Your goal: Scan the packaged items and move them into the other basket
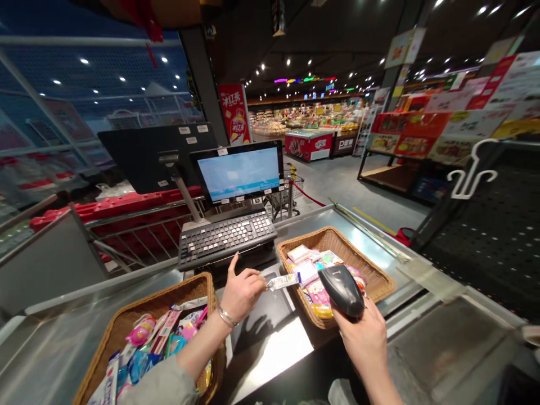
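My left hand (pixel 242 293) is shut on a small silver-and-white foil packet (pixel 282 282), holding it out to the right over the counter. My right hand (pixel 363 337) grips a black handheld barcode scanner (pixel 341 290), whose nose is angled toward the packet. Below my left forearm, a wicker basket (pixel 145 308) is heaped with pink, blue and white packets. A second wicker basket (pixel 333 239) lies beyond the packet, under the scanner, and also holds colourful small packets.
A black keyboard (pixel 225 239) and a lit monitor (pixel 238 171) stand just beyond my hands on the stainless steel checkout counter (pixel 439 337). A black pegboard panel (pixel 476 242) rises at right. Behind the counter are a metal railing, a shopping cart and store aisles.
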A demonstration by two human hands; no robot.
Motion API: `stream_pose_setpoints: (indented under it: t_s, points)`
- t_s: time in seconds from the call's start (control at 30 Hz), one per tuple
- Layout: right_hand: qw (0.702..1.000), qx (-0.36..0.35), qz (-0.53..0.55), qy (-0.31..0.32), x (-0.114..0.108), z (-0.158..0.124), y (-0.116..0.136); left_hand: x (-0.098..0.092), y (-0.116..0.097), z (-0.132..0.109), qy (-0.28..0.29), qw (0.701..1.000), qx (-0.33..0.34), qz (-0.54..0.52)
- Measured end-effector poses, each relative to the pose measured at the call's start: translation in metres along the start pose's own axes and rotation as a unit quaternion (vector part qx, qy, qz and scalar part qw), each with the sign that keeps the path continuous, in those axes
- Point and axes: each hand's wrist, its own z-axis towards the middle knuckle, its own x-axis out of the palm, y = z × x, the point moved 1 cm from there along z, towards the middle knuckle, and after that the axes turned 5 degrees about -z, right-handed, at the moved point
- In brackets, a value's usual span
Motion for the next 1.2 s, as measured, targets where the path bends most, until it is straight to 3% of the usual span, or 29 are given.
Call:
stream_pose_setpoints:
  t_s: [0.17, 0.33, 0.57, 0.87, 1.2]
  points:
    - [1.0, 0.012, -0.014, 0.01, -0.013, 0.009, -0.011, 0.031, -0.012, 0.024, -0.005, 1.0, 0.005, -0.03]
    - [0.999, 0.04, -0.033, 0.0, -0.02, 0.013, -0.02, 0.062, -0.03, 0.053, 0.019, 0.999, -0.035, -0.02]
    - [0.998, 0.048, -0.033, 0.003, -0.021, 0.019, -0.027, 0.077, -0.041, 0.062, 0.078, 0.994, -0.051, 0.05]
    - [0.999, 0.011, 0.006, 0.029, 0.005, 0.019, -0.014, 0.055, -0.022, 0.021, 0.101, 0.99, -0.091, 0.038]
    - [0.986, -0.034, 0.058, 0.153, 0.047, -0.004, 0.025, 0.006, -0.01, -0.066, 0.162, 0.96, -0.224, 0.03]
